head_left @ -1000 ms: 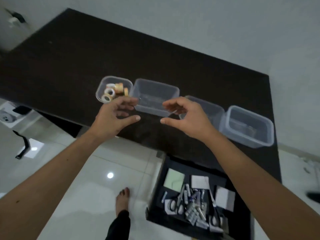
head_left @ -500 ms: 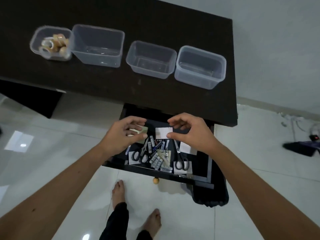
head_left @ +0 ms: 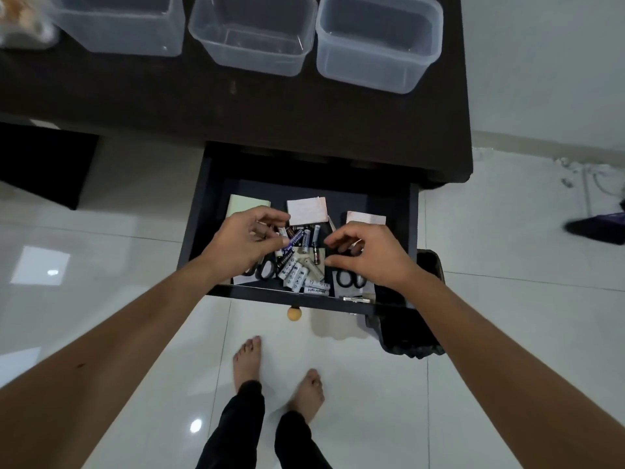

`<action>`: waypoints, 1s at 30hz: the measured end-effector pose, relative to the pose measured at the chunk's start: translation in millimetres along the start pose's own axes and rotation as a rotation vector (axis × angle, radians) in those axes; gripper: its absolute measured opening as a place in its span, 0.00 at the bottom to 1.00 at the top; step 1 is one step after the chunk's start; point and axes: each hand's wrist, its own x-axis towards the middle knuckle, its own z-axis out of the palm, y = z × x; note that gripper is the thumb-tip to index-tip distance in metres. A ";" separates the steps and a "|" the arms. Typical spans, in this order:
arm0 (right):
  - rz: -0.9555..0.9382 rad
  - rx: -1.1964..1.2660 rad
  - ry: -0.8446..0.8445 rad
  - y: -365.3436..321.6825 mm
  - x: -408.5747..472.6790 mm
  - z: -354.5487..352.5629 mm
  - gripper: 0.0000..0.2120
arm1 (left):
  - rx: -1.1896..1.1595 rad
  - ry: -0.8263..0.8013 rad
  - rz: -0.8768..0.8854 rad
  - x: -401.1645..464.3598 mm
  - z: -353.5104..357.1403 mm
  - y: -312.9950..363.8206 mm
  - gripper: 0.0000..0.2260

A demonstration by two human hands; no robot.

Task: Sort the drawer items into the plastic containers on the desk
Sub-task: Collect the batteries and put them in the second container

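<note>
The dark drawer [head_left: 209,211] stands pulled out below the desk [head_left: 304,110]. A heap of batteries [head_left: 299,274] lies in its middle, between two black-handled scissors [head_left: 263,269] [head_left: 348,279]. White paper slips [head_left: 307,210] [head_left: 366,218] and a pale green pad [head_left: 248,204] lie further back. My left hand [head_left: 241,247] hovers over the heap's left side with loosely curled fingers, thumb tip beside a purple-labelled battery [head_left: 293,239]. My right hand [head_left: 368,255] hovers over the right scissors, fingers loosely curled, holding nothing. On the desk stand three clear plastic containers [head_left: 128,40] [head_left: 257,62] [head_left: 368,74].
A blurred container with tape rolls [head_left: 20,37] sits at the desk's top left corner. A round wooden knob [head_left: 293,313] sticks out of the drawer front. A black bin [head_left: 406,336] stands on the tiled floor under the drawer's right corner, near my bare feet [head_left: 247,360].
My view has tilted down from the containers to the drawer. Both hands have come down from desk height to just above the drawer's contents.
</note>
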 end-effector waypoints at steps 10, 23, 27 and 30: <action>0.021 -0.113 -0.062 14.8 20.6 29.3 0.11 | 0.352 -0.062 0.057 28.5 21.4 -11.1 0.18; -0.026 -0.328 -0.149 10.5 23.5 32.0 0.18 | 0.124 -0.118 0.042 34.0 13.2 -21.3 0.15; -0.053 -0.310 -0.127 9.7 20.0 30.8 0.12 | 0.082 -0.155 0.072 31.3 8.7 -19.9 0.14; -0.033 -0.214 -0.072 13.1 15.9 29.2 0.07 | 0.080 -0.162 0.101 29.1 6.8 -20.9 0.18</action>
